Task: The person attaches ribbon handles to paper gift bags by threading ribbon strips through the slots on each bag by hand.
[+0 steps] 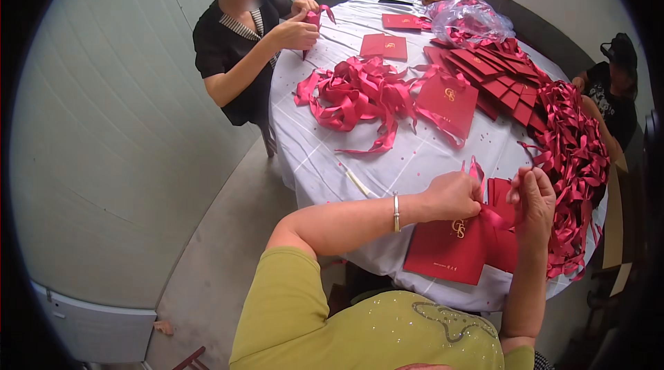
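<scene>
My left hand (453,196) is closed on a pink satin ribbon (492,218) at the top edge of a red paper gift bag (443,254). That bag lies on the table edge in front of me, with gold print on its face. A ribbon loop stands up behind my left fingers. My right hand (535,197) is raised just to the right, thumb and finger pinched together; what they hold is too small to make out. Under both hands, more red bags (503,249) lie partly covered.
A round table with a white cloth (325,169) holds a loose ribbon heap (360,97), stacked red bags (494,76) and a ribbon pile (574,162) along the right. A co-worker (238,45) handles a red bag at far left; another person (612,93) sits at right.
</scene>
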`<state>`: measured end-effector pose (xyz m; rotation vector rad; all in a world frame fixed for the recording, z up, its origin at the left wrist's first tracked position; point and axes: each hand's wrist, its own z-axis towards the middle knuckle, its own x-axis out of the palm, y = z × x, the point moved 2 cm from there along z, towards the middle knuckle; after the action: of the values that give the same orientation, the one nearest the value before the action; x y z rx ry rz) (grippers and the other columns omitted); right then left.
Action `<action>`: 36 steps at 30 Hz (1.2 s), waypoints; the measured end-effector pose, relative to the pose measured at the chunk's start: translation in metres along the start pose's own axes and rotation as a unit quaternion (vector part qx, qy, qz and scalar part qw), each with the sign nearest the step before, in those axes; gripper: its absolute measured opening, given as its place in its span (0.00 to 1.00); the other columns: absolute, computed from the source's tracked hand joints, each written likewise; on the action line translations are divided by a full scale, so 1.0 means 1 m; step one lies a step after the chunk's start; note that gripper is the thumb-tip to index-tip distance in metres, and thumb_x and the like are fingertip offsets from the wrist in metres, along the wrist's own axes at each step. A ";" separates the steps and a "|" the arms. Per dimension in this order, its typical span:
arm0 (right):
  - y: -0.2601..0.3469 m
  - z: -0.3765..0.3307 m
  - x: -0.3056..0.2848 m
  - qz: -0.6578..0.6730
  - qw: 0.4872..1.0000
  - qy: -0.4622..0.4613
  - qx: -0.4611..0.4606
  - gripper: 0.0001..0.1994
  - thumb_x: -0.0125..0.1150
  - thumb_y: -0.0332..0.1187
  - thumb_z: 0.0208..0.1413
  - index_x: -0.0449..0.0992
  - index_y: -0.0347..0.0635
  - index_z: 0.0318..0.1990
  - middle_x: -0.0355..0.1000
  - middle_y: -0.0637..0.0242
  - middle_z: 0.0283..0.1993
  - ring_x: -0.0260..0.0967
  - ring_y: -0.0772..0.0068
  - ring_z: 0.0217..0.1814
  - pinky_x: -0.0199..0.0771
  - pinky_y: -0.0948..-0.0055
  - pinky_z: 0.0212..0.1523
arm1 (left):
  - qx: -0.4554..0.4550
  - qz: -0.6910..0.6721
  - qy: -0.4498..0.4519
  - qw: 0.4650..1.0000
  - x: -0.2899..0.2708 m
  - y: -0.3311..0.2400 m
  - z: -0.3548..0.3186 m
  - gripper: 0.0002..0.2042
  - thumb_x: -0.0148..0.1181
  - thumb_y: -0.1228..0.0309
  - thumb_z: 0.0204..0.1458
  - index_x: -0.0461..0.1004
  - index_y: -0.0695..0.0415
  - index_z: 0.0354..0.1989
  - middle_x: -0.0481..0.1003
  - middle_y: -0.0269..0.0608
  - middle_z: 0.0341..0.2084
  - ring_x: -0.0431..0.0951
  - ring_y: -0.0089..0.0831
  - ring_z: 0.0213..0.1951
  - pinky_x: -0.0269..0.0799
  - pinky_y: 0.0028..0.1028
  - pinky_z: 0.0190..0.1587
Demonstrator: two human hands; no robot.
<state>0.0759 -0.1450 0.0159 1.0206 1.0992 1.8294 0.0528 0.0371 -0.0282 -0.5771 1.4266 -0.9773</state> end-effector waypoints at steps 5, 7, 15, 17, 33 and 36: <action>-0.022 -0.008 -0.026 -0.079 0.992 -0.088 0.038 0.11 0.58 0.32 0.62 0.76 0.34 0.47 0.73 0.71 0.31 0.63 0.85 0.25 0.64 0.85 0.29 | -0.006 -0.019 0.009 1.000 -0.002 0.002 0.000 0.08 0.63 0.67 0.43 0.80 0.57 0.29 0.80 0.44 0.25 0.82 0.38 0.31 0.75 0.33 0.37; -0.027 -0.010 -0.034 -0.097 0.989 -0.104 0.035 0.11 0.58 0.33 0.63 0.76 0.34 0.47 0.72 0.72 0.31 0.63 0.86 0.26 0.63 0.85 0.29 | 0.004 -0.028 0.009 1.000 -0.003 0.002 0.001 0.08 0.64 0.68 0.43 0.80 0.58 0.29 0.80 0.45 0.25 0.81 0.38 0.31 0.75 0.33 0.36; -0.043 -0.019 -0.014 -0.147 0.988 -0.039 0.027 0.09 0.57 0.29 0.63 0.76 0.35 0.47 0.73 0.72 0.33 0.66 0.85 0.30 0.67 0.85 0.31 | -0.001 -0.027 0.031 0.999 -0.005 -0.001 0.001 0.08 0.63 0.69 0.44 0.79 0.59 0.31 0.80 0.46 0.26 0.82 0.37 0.30 0.75 0.32 0.35; -0.042 -0.023 -0.012 -0.169 0.985 -0.029 0.014 0.07 0.57 0.24 0.61 0.76 0.33 0.45 0.73 0.69 0.35 0.68 0.84 0.34 0.70 0.83 0.34 | -0.006 -0.028 0.022 0.999 -0.004 0.000 0.001 0.09 0.63 0.69 0.45 0.79 0.60 0.32 0.80 0.46 0.26 0.82 0.37 0.31 0.76 0.32 0.36; -0.026 -0.021 0.013 -0.325 0.928 0.090 -0.159 0.09 0.64 0.17 0.48 0.76 0.33 0.39 0.74 0.56 0.32 0.73 0.63 0.30 0.73 0.72 0.30 | 0.078 0.005 0.012 0.997 0.000 0.010 0.005 0.07 0.63 0.69 0.43 0.78 0.58 0.30 0.79 0.45 0.23 0.81 0.40 0.28 0.76 0.33 0.30; -0.029 -0.016 0.008 -0.309 0.937 0.084 -0.139 0.09 0.63 0.17 0.48 0.76 0.33 0.39 0.74 0.56 0.32 0.74 0.62 0.30 0.73 0.71 0.30 | 0.062 -0.047 0.036 0.996 -0.002 0.011 0.012 0.08 0.63 0.69 0.41 0.79 0.57 0.31 0.78 0.45 0.23 0.81 0.40 0.27 0.75 0.32 0.29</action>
<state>0.0645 -0.1327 -0.0135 0.2991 1.0657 1.5036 0.0667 0.0416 -0.0351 -0.5257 1.4022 -1.1631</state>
